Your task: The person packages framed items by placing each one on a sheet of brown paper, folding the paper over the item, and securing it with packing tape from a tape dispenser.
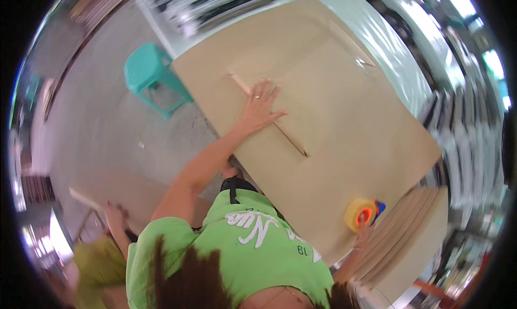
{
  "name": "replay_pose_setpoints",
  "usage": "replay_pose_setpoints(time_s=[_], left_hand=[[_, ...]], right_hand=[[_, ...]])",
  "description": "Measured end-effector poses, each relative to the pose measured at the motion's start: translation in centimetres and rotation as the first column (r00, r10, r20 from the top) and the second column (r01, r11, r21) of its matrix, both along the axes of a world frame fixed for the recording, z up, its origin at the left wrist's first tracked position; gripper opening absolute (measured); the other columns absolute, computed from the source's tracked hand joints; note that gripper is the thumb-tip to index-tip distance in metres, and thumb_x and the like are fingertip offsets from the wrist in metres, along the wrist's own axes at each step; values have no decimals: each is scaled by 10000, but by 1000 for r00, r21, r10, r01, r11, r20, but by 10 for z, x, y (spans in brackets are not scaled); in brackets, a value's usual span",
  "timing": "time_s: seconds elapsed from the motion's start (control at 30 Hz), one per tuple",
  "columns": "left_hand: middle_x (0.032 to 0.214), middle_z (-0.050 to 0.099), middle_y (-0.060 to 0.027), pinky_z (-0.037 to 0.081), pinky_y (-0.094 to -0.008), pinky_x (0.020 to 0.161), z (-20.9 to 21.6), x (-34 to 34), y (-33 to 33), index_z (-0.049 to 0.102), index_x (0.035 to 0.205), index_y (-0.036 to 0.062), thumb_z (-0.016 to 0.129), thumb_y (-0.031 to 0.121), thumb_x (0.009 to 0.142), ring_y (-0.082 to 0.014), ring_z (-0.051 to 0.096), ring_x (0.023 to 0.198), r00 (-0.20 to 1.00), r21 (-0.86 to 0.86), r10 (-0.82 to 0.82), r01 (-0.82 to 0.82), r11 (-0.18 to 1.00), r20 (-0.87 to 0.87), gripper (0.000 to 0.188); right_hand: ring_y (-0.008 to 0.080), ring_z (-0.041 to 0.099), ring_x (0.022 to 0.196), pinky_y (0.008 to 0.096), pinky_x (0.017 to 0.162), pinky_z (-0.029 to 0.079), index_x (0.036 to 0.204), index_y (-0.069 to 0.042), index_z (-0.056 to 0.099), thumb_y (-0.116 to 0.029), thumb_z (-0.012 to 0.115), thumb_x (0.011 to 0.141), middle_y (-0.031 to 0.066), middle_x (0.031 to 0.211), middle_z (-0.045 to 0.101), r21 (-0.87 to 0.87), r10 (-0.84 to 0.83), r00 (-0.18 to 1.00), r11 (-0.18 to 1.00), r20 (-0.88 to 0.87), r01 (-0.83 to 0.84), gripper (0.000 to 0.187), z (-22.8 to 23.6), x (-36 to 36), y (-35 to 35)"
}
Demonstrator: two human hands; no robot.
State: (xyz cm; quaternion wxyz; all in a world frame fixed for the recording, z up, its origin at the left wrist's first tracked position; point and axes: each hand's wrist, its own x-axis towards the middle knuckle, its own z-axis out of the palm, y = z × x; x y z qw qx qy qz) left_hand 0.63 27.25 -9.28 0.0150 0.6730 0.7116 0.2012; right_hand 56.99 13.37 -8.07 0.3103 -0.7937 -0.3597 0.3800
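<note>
A large sheet of brown cardboard (344, 131) lies in front of me. My left hand (261, 108) rests flat on it with fingers spread. Under and beside that hand runs a narrow slit or folded flap (291, 139) in the board; part of it is hidden by the hand. At the near right corner of the sheet, my right hand (365, 229) grips a tape dispenser (354, 211) with a yellowish roll, an orange hub and a blue end.
Stacked cardboard (396, 239) stands beside the near right edge. A green plastic stool (148, 69) is on the floor to the left. Another person's hand (115, 216) touches a board at lower left. Wrapped stacks (463, 142) stand at the right.
</note>
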Motion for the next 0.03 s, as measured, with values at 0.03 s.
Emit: replay_pose_setpoints(time_s=[0.03], left_hand=[[1555, 180, -182, 95, -542, 1158, 0, -7, -3, 268, 1494, 119, 431, 676, 871, -350, 111, 1448, 999, 0, 53, -53, 999, 0, 852]], right_hand=[[132, 496, 1157, 271, 950, 426, 1424, -88, 348, -432, 777, 777, 77, 1336, 493, -3, 54, 999, 999, -8, -54, 849, -4, -13, 14]])
